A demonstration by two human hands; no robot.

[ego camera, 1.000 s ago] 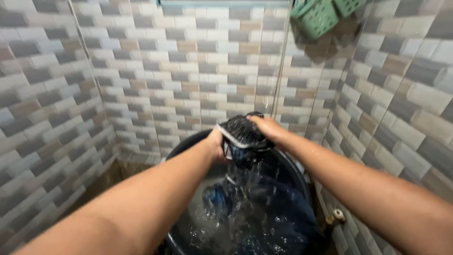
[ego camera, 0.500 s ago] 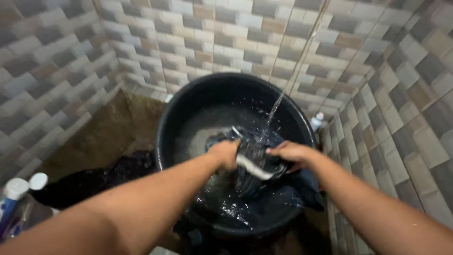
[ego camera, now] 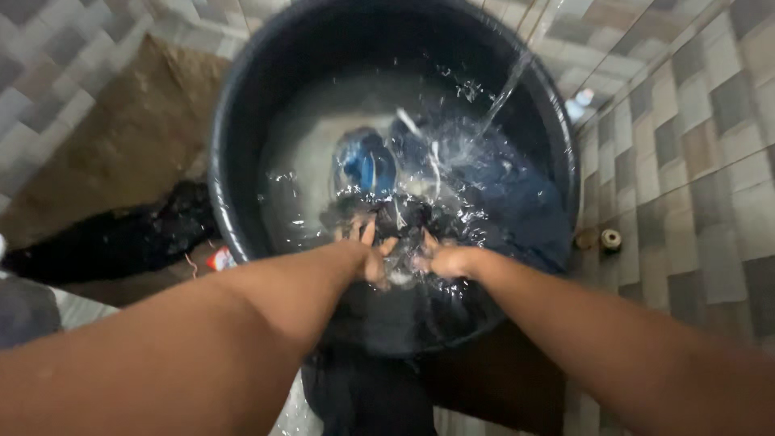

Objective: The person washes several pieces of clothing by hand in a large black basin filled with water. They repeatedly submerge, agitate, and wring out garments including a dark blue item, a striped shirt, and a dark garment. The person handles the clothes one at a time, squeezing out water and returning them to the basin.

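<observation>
Both hands grip a dark wet cloth (ego camera: 404,220) in the water of the black tub (ego camera: 230,202): left hand (ego camera: 373,257), right hand (ego camera: 446,260). A thin water stream (ego camera: 504,95) splashes beside blue fabric (ego camera: 365,165). Black clothes (ego camera: 121,242) lie on the floor left.

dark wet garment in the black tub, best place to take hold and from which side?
Probably the bunched fold of the dark garment at the near side of the black tub, where the left hand and right hand meet it. Come from above over the near rim: that part is gathered at the surface, while the rest spreads flat underwater and the falling water stream churns the far side.
</observation>
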